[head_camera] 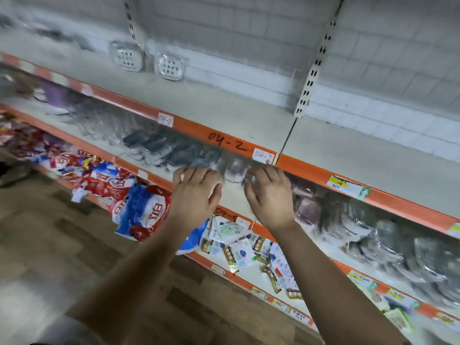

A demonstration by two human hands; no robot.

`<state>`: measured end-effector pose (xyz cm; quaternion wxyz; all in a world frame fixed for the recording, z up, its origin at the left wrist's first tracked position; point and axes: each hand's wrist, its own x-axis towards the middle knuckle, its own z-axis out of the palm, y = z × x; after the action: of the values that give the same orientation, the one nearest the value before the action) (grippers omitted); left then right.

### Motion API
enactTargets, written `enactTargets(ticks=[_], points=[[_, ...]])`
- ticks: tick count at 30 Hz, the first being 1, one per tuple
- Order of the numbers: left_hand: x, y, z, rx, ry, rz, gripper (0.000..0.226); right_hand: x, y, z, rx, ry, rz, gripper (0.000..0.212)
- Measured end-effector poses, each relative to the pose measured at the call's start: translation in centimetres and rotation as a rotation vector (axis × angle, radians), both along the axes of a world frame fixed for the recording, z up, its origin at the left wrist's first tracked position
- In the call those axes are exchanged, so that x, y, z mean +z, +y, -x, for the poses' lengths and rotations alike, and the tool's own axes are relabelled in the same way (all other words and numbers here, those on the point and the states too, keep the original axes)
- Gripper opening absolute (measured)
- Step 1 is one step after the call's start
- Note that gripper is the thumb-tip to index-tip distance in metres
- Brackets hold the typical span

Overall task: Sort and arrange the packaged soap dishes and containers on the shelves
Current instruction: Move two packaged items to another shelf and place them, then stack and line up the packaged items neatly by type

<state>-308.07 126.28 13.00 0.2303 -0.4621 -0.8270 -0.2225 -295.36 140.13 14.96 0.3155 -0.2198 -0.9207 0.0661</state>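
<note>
Your left hand [196, 192] and right hand [270, 197] both reach onto the middle shelf [232, 197], side by side near the centre of the view. The left grip is wide: the fingers stretch flat, with their tips resting on the near end of a row of grey dishes [171, 148] in clear wrap. That row runs off toward 10 o'clock.

At 12 o'clock, between your hands, sits a clear pack [235, 170]. Your right fingertips bend into the wrap at its right edge, but through the blur I cannot tell whether that grip holds the pack or only touches it.

More wrapped dishes [373, 232] fill the same shelf toward 4 o'clock of your right hand. On the top shelf [224, 113], toward 11 o'clock, two clear dishes [127, 57] lean against the back wall, just beside each other. The orange strip [191, 129] on that shelf's edge reads "04-2".

Below, at 8 o'clock, lie red, white and blue bags [124, 192]. Sachets [239, 247] lie under your wrists.
</note>
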Motion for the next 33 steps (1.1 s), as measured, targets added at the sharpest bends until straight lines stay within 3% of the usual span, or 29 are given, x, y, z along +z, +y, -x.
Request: enactTargets(ticks=[8, 14, 20, 33], points=[[4.1, -9.4, 16.1, 0.093, -0.032, 0.082, 0.045, 3.2, -8.4, 15.9, 0.075, 0.014, -0.041, 0.026], [5.1, -14.1, 26.1, 0.120, -0.050, 0.100, 0.037, 3.8, -13.3, 25.9, 0.108, 0.046, -0.014, 0.023], [5.8, -16.4, 34.9, 0.154, -0.038, 0.038, 0.035, 4.5, -14.9, 36.4, 0.169, 0.086, 0.010, 0.022], [8.1, -17.3, 62.0, 0.253, -0.017, 0.014, 0.035, 5.5, -14.5, 66.3, 0.337, 0.210, 0.045, 0.018]])
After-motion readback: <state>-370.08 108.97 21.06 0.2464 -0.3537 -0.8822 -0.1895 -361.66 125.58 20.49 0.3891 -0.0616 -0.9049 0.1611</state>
